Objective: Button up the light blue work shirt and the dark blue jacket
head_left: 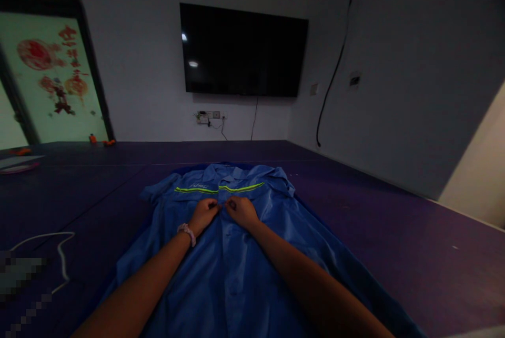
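Observation:
A blue short-sleeved work shirt (197, 275) lies spread face up, its collar at the far end and a yellow-green stripe running across the chest. My left hand (204, 214), with a scrunchie (187, 233) round its wrist, pinches the front placket just below the stripe. Close beside it on the right, my right hand (241, 210) pinches the other side of the placket. Both sets of fingers are closed on the fabric. Whether a button sits between the fingertips is too small and dark to make out. Below the hands the placket runs down toward me.
Purple matting (355, 211) covers the floor around the shirt. At left lie a white cable (63, 259) and a blurred-out object (19, 275). A television (244, 51) hangs on the far wall above sockets (213, 116). Small orange items (93, 138) stand by the glass door (59, 75).

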The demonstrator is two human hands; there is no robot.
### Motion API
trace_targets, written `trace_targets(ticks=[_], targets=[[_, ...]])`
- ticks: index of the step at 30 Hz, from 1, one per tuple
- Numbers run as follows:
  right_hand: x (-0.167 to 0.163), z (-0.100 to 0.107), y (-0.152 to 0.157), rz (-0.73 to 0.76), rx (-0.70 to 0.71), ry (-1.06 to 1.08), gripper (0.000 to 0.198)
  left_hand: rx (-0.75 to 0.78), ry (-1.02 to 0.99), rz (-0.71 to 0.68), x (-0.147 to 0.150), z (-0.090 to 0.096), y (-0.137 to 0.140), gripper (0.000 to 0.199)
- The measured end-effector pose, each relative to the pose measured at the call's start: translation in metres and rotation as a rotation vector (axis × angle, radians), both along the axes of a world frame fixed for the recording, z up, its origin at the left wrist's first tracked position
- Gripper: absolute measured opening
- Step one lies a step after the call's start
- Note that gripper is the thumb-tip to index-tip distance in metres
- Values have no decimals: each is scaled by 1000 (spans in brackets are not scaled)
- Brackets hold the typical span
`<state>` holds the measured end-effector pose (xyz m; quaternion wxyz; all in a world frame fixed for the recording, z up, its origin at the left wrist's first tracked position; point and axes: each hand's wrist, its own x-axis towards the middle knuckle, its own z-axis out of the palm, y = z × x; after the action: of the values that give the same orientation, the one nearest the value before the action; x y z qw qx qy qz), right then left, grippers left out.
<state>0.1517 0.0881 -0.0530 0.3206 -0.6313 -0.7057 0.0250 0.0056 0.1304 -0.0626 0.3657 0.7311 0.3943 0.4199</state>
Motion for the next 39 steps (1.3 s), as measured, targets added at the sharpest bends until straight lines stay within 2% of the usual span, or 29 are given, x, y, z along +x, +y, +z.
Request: trace_targets(ticks=[7,13,30,39], targets=[[1,1,1,37,-26,-25,16,20,48,18,0,6,-4,17],[0,-1,1,44,-13,-41,15,38,65,42,1,8,-6,20],[-2,0,-1,60,-7,-151,14,14,123,126,3,7,-4,16],[-2,0,-1,41,-25,-117,13,29,135,106,3,8,-6,13]])
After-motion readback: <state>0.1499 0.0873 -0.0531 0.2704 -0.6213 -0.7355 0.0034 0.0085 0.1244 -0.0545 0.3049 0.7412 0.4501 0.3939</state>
